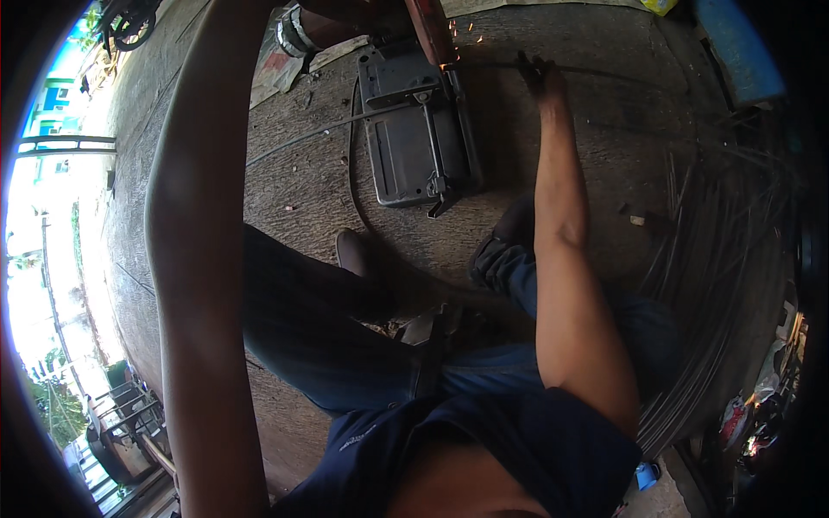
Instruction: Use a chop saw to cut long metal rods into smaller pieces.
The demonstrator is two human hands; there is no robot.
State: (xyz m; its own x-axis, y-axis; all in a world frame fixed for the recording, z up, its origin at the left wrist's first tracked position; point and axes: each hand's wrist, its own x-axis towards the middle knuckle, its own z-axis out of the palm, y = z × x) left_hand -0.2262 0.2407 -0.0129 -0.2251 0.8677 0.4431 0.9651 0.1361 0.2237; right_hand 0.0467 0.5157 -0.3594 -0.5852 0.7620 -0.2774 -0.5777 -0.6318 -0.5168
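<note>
A chop saw with a grey metal base [406, 155] stands on the ground before me. Its red guard [427, 34] is lowered at the base's far right corner, and orange sparks [471, 33] fly beside it. My right hand [541, 78], its fingers dark, is closed around a thin metal rod [604, 74] just right of the saw. The rod runs from the guard's lower end out to the right. My left arm [203, 216] reaches up past the top edge near the saw's motor [332, 30]; the left hand itself is out of view.
Many long thin rods [691, 293] lie bundled at my right. A cable [354, 173] curves by the saw's left side toward my shoes. A blue panel [738, 52] stands at far right, a blue cup [646, 476] lies near lower right, and a wheeled vehicle [121, 440] is at lower left.
</note>
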